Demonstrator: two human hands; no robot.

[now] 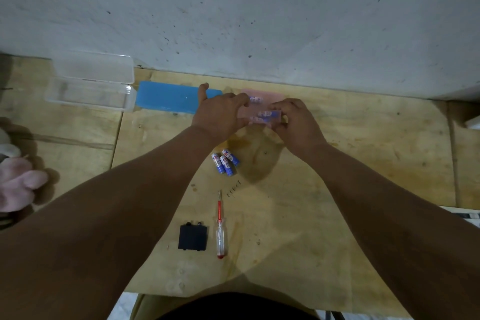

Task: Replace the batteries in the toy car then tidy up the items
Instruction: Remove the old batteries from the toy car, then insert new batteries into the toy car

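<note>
One head-worn camera looked steeply down over the person's outstretched forearms at the wooden table (337, 189), close above it, facing the grey wall (233, 8) along its far edge.

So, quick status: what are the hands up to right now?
Left hand and right hand both gripping pink battery case. Three loose batteries lying near. Nothing in the way.

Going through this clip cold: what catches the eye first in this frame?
Both hands, left hand and right hand, meet at the far middle of the wooden table, gripping a pink translucent case with batteries inside. Nearer lie three loose batteries, then a red-tipped screwdriver beside a black cover.
</note>
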